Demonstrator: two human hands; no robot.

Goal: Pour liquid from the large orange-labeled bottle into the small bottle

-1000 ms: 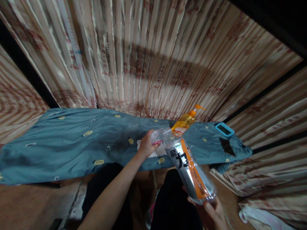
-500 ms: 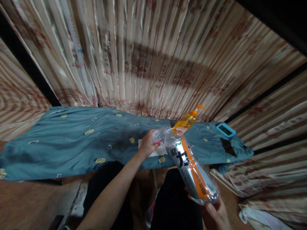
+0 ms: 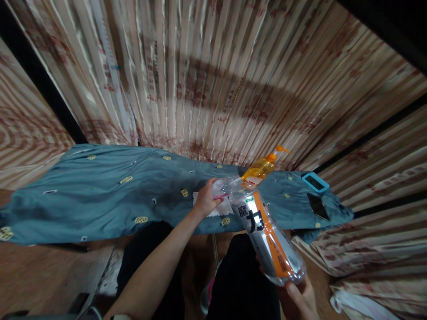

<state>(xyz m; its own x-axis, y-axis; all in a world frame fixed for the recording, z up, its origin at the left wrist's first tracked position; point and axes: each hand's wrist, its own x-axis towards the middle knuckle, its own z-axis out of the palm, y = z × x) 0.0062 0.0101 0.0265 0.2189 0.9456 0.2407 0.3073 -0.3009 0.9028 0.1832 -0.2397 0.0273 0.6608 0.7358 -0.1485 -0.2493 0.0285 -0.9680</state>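
Observation:
My right hand [image 3: 298, 295] grips the base of a large clear plastic bottle [image 3: 267, 235] with a silver and orange label. The bottle is tilted, its neck up and to the left. My left hand [image 3: 207, 199] is closed round a small clear plastic bottle [image 3: 220, 186] with a pink line across it. The two bottles' necks come together; whether they touch I cannot tell. Under my left hand lies a white cloth or paper with a jagged edge [image 3: 216, 212]. Just behind the necks is an orange pump bottle [image 3: 260, 169].
A narrow table with a blue-green patterned cloth [image 3: 110, 195] stretches across in front of me. On its right end lie a blue-framed device [image 3: 315, 182] and a dark phone [image 3: 317, 206]. Striped curtains [image 3: 200, 89] hang behind, between black poles [image 3: 43, 75].
The view has shifted slightly. Both hands keep their hold on the bottles, which stay in nearly the same pose.

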